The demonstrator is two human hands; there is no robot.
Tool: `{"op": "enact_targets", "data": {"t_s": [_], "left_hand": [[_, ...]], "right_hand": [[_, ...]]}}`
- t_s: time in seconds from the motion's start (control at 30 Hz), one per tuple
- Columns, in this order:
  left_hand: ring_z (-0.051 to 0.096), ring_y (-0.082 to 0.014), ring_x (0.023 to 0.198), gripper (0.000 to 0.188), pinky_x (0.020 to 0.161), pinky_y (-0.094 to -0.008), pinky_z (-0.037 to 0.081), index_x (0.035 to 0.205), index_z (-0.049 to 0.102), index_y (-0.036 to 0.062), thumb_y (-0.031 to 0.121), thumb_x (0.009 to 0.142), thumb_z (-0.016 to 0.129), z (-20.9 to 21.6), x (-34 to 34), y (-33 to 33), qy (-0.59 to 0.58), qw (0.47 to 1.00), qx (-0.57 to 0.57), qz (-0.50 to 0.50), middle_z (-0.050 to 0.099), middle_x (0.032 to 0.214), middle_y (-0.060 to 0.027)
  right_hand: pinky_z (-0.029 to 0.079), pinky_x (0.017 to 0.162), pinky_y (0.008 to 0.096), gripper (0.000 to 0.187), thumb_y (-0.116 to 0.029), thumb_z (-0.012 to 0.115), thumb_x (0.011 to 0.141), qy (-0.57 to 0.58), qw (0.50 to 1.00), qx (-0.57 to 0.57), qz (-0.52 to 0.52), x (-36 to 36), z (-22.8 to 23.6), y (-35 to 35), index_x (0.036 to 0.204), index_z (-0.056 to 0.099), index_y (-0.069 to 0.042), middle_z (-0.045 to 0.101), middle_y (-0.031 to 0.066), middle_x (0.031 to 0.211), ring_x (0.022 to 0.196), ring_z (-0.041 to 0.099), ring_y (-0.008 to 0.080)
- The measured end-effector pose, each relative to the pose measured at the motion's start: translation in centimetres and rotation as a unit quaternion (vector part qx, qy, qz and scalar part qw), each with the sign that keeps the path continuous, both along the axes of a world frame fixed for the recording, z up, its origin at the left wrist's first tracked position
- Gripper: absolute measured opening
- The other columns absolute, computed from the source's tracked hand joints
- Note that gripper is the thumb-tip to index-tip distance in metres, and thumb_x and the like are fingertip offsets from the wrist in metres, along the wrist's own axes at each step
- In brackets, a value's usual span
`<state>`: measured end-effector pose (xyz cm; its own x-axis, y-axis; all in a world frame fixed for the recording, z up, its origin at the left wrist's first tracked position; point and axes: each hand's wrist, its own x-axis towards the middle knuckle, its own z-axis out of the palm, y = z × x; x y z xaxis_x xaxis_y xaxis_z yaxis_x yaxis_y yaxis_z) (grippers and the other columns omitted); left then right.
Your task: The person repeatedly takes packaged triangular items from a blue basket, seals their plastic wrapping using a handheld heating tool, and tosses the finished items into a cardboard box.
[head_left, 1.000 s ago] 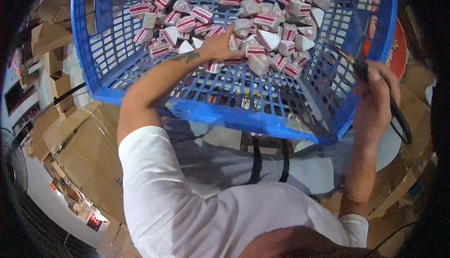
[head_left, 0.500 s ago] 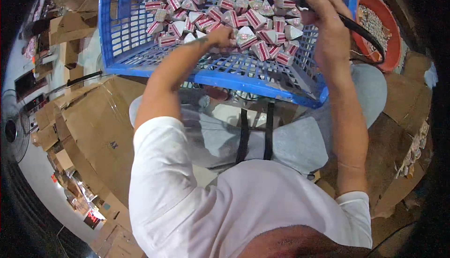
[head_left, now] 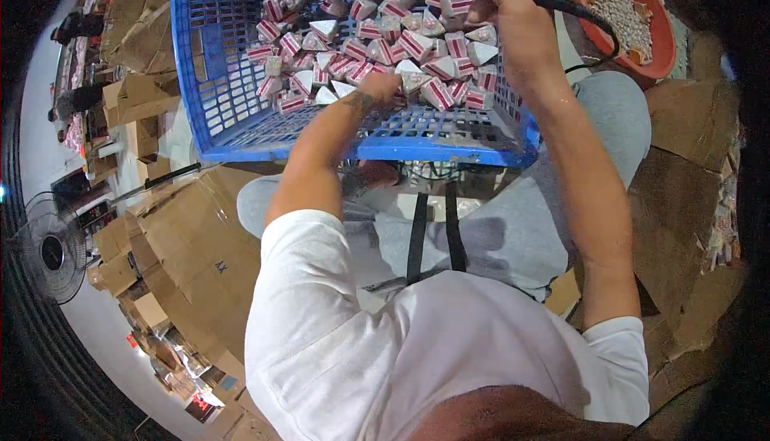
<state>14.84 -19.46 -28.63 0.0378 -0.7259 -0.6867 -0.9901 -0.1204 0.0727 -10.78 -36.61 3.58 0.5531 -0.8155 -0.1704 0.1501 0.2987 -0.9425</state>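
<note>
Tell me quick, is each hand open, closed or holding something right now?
Left hand: among the wedge-shaped pieces; whether its grip is closed can't be told.
Right hand: closed, holding a black corded tool.

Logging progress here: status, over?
Left hand at striped wedges' near edge in blue basket, grip hidden. Right hand holding black corded tool. It partly hides basket's right side.

White, red-banded wedges (head_left: 416,45) in a jumbled heap inside a blue basket (head_left: 417,151)
</note>
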Motion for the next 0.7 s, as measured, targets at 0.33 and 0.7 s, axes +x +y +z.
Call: {"op": "enact_targets", "data": {"t_s": [0.33,0.7], "left_hand": [[0.068,-0.036,0.089,0.029,0.078,-0.0423,0.053,0.11,0.064,0.005,0.018,0.084,0.059,17.9,-1.0,-0.9,0.135,0.892,-0.338,0.268,0.071,0.092,-0.0161],[0.053,-0.0399,0.123,0.091,0.099,-0.0464,0.048,0.146,0.037,0.0175,0.043,0.069,0.08,4.0,6.4,3.7,-0.043,0.971,-0.033,0.231,0.052,0.132,-0.0282]], "right_hand": [[0.042,0.066,0.0297,0.02,-0.023,0.056,0.092,0.027,0.999,-0.004,-0.025,0.0,-0.4,0.4,0.088,0.058,-0.003,0.052,0.0032,0.075,0.069,0.05,0.014],[0.042,0.064,0.0288,0.015,-0.019,0.057,0.092,-0.025,0.999,-0.039,0.017,3.3,-2.4,1.6,0.089,0.061,-0.004,0.056,0.003,0.077,0.068,0.05,0.0126]]}}
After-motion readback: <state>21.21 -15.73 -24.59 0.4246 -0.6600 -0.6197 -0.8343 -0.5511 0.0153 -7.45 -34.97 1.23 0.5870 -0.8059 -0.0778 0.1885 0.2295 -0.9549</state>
